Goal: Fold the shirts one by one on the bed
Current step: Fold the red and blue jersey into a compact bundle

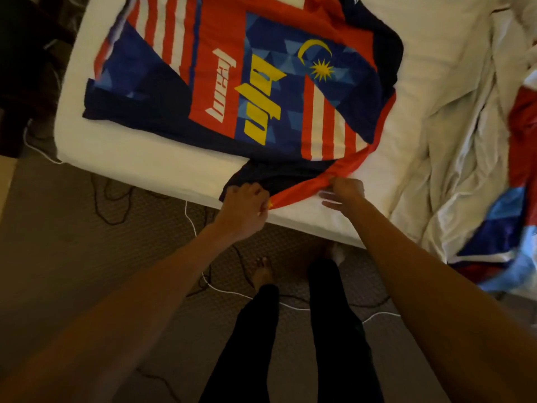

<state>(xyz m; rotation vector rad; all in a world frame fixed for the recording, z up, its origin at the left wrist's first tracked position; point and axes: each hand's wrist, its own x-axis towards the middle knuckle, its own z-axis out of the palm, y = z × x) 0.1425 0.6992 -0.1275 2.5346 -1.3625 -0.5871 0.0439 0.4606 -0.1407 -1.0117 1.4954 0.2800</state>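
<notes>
While my left hand (pixel 244 205) and right hand (pixel 345 190) pinch the red edge (pixel 357 155) of the shirt (pixel 261 82) spread on the bed (pixel 139 158), I judge it wants pulling taut, then laying flat inward. No basket shows; another shirt (pixel 521 135) lies among rumpled sheets (pixel 453 135).

- A bed (pixel 145 158) with a white sheet, seen from above.
- A red, blue and white shirt (pixel 261 82) lies spread on the sheet, reaching the near edge.
- A crumpled white duvet (pixel 465 141) lies to the right, with a second shirt (pixel 505 205) bunched on it.
</notes>
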